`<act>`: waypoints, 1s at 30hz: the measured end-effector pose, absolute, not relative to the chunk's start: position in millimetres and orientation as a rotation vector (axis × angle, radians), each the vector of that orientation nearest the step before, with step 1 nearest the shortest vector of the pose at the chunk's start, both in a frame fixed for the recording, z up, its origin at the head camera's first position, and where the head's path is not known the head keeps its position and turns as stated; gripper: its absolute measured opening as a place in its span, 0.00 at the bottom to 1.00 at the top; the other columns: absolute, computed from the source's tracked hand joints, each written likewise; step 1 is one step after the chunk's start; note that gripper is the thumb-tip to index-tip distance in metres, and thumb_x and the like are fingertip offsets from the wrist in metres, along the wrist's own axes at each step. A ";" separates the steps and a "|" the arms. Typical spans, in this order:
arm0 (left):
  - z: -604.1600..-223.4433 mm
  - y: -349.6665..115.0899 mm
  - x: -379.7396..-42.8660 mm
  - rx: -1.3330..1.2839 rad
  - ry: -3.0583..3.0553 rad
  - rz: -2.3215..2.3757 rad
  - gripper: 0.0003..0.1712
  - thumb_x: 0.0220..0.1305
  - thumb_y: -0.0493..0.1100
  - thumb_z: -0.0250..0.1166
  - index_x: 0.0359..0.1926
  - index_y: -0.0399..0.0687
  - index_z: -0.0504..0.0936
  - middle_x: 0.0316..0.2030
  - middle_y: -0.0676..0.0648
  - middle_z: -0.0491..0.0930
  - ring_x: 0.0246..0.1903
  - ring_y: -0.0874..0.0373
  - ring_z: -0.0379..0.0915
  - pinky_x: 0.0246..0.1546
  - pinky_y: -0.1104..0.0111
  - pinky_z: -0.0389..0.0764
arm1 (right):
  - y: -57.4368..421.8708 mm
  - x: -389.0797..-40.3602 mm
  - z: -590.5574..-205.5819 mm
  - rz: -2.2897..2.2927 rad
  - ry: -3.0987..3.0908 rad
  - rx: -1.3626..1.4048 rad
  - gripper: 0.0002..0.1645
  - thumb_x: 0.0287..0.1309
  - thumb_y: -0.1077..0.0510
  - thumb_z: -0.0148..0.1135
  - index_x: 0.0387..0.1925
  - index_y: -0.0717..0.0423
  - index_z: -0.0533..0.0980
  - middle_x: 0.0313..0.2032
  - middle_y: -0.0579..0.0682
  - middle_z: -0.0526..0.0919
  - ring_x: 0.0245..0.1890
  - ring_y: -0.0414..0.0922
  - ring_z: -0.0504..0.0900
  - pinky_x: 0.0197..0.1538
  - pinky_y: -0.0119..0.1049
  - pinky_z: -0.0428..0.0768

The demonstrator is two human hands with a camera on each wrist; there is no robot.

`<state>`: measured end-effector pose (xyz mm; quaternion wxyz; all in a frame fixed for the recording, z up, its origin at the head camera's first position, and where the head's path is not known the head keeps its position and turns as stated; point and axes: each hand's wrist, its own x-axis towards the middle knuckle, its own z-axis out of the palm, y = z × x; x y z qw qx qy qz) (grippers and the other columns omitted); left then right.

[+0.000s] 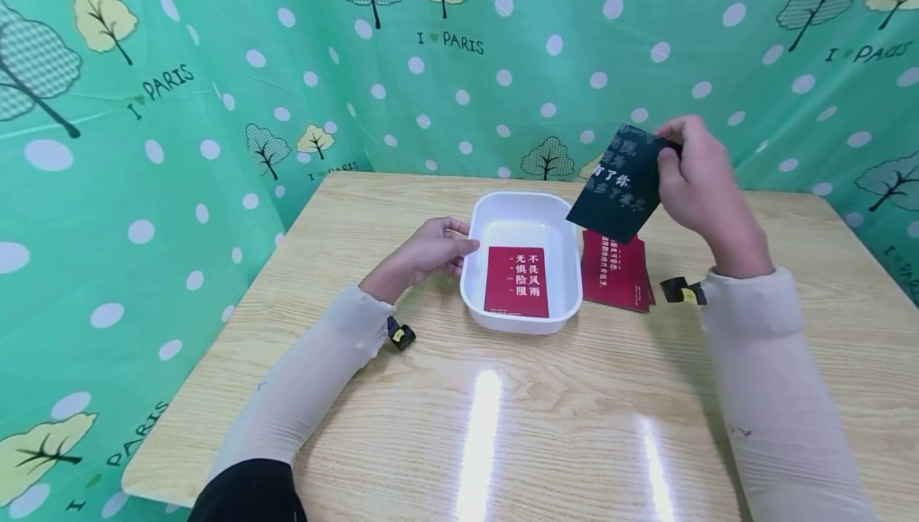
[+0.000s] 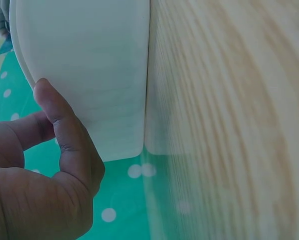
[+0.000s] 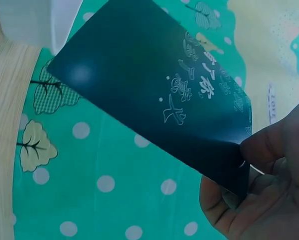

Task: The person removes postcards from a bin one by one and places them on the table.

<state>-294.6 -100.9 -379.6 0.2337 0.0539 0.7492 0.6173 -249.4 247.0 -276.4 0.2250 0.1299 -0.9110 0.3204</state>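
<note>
A pale table with streaky wood grain, glossy enough to mirror bright bars of light, stands before a green cloth printed with white dots and trees. The left hand pinches the side of a smooth white box, a rectangle with rounded corners, thumb at the rim. To the right of those fingers, inside the box, a red card lies flat, its white characters facing up.

The right hand is raised, thumb and fingers gripping a dark card near one corner. Below and left of these fingers, just beside the box, other red cards lie in a slightly uneven pile.

The dark card slants down and leftward from the right fingers, above the table. It is a thin blackish-green rectangle with a soft sheen (the right wrist view shows it bending slightly by the thumb). Some characters are bright white; others are fainter outlines.
</note>
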 end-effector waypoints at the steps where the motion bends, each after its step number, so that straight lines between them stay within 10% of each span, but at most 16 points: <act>1: -379.9 -100.8 -294.9 0.147 2.056 1.694 0.24 0.67 0.38 0.63 0.59 0.35 0.65 0.43 0.33 0.76 0.22 0.57 0.73 0.22 0.69 0.80 | 249.6 -250.2 -277.0 0.891 -2.525 0.341 0.19 0.75 0.64 0.35 0.61 0.70 0.59 0.57 0.70 0.67 0.47 0.62 0.65 0.48 0.56 0.66; 11: -382.8 -99.4 -295.9 0.150 2.058 1.683 0.23 0.67 0.38 0.63 0.58 0.36 0.66 0.39 0.37 0.78 0.22 0.56 0.73 0.24 0.67 0.80 | 269.9 -261.5 -288.7 0.820 -2.787 0.120 0.23 0.73 0.64 0.31 0.65 0.71 0.55 0.45 0.70 0.67 0.36 0.62 0.67 0.33 0.49 0.69; 30: -380.5 -101.3 -295.0 0.136 2.064 1.694 0.24 0.67 0.38 0.63 0.59 0.34 0.66 0.41 0.34 0.77 0.22 0.57 0.72 0.22 0.70 0.79 | 275.2 -282.4 -323.0 0.988 -3.095 0.317 0.20 0.65 0.71 0.33 0.57 0.76 0.59 0.52 0.73 0.65 0.48 0.64 0.68 0.50 0.61 0.71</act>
